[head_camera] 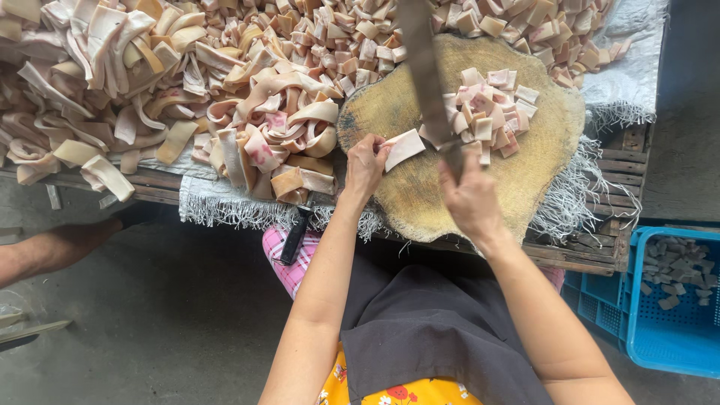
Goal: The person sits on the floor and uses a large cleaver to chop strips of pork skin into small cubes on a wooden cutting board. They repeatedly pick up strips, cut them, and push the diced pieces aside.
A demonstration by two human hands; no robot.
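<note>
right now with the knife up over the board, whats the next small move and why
Probably bring the knife down across the strip that the left hand pins on the wooden board: the blade in the right hand is raised and the strip is uncut beside the cut squares.

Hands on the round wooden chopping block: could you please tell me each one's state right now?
Left hand: closed, pinching a pale pink skin strip.
Right hand: closed around a long brown-bladed cleaver.
</note>
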